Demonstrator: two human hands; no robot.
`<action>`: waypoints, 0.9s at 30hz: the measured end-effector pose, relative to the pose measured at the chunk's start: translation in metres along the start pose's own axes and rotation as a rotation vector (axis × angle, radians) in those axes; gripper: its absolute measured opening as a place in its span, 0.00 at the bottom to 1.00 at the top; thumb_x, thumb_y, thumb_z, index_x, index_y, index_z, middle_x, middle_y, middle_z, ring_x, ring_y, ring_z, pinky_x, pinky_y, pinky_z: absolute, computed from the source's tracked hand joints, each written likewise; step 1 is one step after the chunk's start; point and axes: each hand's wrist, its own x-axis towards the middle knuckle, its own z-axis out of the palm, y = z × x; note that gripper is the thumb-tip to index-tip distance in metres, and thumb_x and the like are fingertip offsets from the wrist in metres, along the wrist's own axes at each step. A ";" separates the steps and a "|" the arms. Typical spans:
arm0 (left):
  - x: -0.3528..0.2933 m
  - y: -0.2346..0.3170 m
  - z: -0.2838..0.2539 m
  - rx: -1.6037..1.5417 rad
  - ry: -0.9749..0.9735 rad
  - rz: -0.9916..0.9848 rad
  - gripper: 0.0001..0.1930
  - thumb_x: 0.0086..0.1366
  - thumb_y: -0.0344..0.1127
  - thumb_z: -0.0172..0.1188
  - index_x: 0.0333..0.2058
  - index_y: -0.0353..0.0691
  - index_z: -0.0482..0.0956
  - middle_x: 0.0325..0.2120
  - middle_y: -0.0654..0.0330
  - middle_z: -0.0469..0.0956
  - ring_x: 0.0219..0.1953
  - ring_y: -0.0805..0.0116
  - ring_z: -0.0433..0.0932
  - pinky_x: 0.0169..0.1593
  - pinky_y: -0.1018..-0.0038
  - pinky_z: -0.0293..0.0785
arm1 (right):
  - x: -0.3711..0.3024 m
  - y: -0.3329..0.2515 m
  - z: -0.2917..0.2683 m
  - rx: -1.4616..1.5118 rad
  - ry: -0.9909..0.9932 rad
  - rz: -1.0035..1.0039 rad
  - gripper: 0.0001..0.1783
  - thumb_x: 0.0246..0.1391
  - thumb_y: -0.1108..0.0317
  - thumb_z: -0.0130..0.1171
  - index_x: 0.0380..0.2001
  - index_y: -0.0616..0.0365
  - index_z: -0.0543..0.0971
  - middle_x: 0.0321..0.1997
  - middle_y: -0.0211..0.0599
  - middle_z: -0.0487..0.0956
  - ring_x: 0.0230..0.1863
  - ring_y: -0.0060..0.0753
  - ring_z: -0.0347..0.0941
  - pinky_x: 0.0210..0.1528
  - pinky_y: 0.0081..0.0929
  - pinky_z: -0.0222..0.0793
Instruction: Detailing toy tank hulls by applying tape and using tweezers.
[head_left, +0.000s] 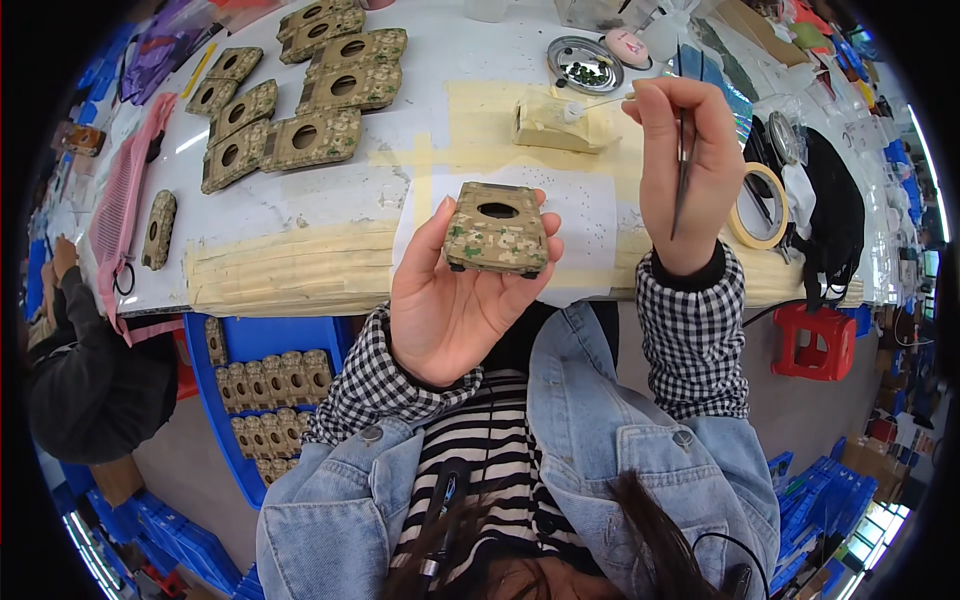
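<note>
My left hand [455, 295] holds a camouflage-patterned housing [495, 232] above the table's near edge. A dark oval hole opens in the housing's upper part, and small black feet show at its lower edge. My right hand [688, 165] is closed around dark tweezers [682, 185], which run through the palm. Its thumb and forefinger also pinch a thin, needle-like stick [608, 100]. The stick's far end reaches toward a whitish blob [572, 112] on a tape-wrapped block [560, 128]. Behind the block lies a round metal dish [562, 58] holding small dark green pieces.
Several more camouflage housings [312, 138] lie at the table's far left, with one [159, 230] apart. A tape roll [757, 207] and a black pouch [835, 205] are at right. Below left, a blue tray [235, 440] holds housings. A person [100, 360] sits at left.
</note>
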 end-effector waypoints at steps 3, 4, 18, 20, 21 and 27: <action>0.000 0.001 -0.001 0.001 -0.003 0.010 0.31 0.71 0.48 0.38 0.61 0.27 0.50 0.55 0.40 0.64 0.58 0.49 0.67 0.60 0.62 0.69 | 0.005 0.009 0.005 -0.257 -0.017 -0.166 0.05 0.51 0.73 0.62 0.28 0.61 0.76 0.24 0.35 0.74 0.25 0.30 0.72 0.26 0.25 0.65; 0.000 0.001 -0.001 0.000 -0.003 0.011 0.31 0.71 0.48 0.38 0.61 0.27 0.50 0.55 0.40 0.64 0.58 0.49 0.67 0.61 0.62 0.69 | 0.004 0.009 0.007 -0.280 -0.044 -0.171 0.05 0.50 0.73 0.63 0.28 0.61 0.76 0.24 0.36 0.73 0.24 0.32 0.72 0.26 0.26 0.65; -0.007 0.022 -0.003 -0.013 -0.146 0.117 0.34 0.71 0.48 0.39 0.61 0.22 0.46 0.58 0.36 0.59 0.60 0.49 0.63 0.65 0.62 0.62 | 0.000 -0.050 -0.133 0.570 -0.583 -0.389 0.10 0.51 0.80 0.48 0.33 0.62 0.79 0.31 0.41 0.79 0.19 0.26 0.66 0.27 0.21 0.66; -0.003 0.022 -0.003 -0.008 -0.141 0.110 0.34 0.71 0.48 0.40 0.61 0.21 0.47 0.58 0.35 0.59 0.61 0.49 0.63 0.65 0.62 0.62 | -0.002 -0.072 -0.124 1.056 -0.775 -0.646 0.10 0.55 0.74 0.49 0.32 0.57 0.81 0.34 0.31 0.78 0.18 0.20 0.62 0.26 0.17 0.63; -0.002 0.023 -0.003 -0.009 -0.139 0.114 0.34 0.71 0.48 0.40 0.61 0.21 0.47 0.58 0.35 0.59 0.61 0.49 0.63 0.65 0.62 0.62 | -0.006 -0.083 -0.126 1.121 -0.861 -0.638 0.10 0.56 0.73 0.48 0.33 0.55 0.80 0.34 0.27 0.77 0.18 0.18 0.61 0.26 0.17 0.62; 0.000 0.010 0.001 0.013 -0.122 0.090 0.33 0.71 0.48 0.39 0.60 0.21 0.50 0.57 0.35 0.60 0.61 0.48 0.63 0.65 0.62 0.63 | -0.008 -0.109 -0.108 1.243 -1.053 -0.584 0.10 0.59 0.64 0.43 0.25 0.45 0.70 0.26 0.22 0.66 0.20 0.20 0.61 0.25 0.21 0.57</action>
